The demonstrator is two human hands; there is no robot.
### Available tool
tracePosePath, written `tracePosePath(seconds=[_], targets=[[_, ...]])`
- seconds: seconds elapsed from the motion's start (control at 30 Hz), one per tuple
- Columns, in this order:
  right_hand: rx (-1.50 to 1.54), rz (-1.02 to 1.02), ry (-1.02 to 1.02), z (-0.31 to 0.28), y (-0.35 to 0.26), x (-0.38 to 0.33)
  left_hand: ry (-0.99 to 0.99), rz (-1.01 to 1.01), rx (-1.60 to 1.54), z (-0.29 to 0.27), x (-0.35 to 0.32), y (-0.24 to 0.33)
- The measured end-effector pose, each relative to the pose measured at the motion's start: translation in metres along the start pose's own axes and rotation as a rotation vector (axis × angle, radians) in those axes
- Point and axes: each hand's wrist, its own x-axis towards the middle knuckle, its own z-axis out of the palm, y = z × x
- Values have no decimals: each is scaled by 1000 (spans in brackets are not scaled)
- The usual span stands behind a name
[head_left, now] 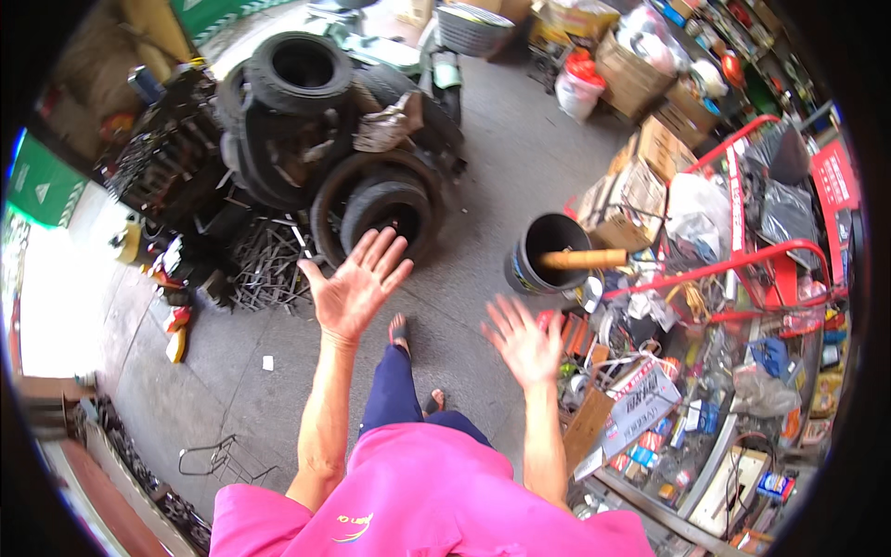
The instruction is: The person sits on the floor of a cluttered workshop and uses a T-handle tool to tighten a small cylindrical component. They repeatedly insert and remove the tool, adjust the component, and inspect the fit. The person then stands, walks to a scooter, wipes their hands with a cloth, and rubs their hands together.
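Both of my arms reach forward with nothing in the hands. My left hand [353, 292] is spread, palm showing, in the air in front of a stack of worn black tyres [385, 218]. Slightly blurred, my right hand [526, 345] is also held up with its fingers apart. Just beyond it stands a black bucket [554, 243] with a thick yellow-brown tube [594, 259] leaning out of it. Neither hand appears to touch anything.
Metal parts [271, 265] lie heaped left of the tyres. A wire frame [223, 457] rests on the floor at lower left. To the right are cardboard boxes [626, 204], a red tubular frame [724, 269] and a glass-topped counter crowded with small packages. A white bucket [579, 88] stands farther back.
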Motion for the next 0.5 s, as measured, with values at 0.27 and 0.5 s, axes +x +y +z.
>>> tracePosePath(seconds=[0.27, 0.5], targets=[[-426, 2, 28, 25, -86, 183, 373, 102, -277, -61, 113, 52], [-2002, 686, 1163, -157, -144, 83, 1094, 179, -67, -163, 162, 148]])
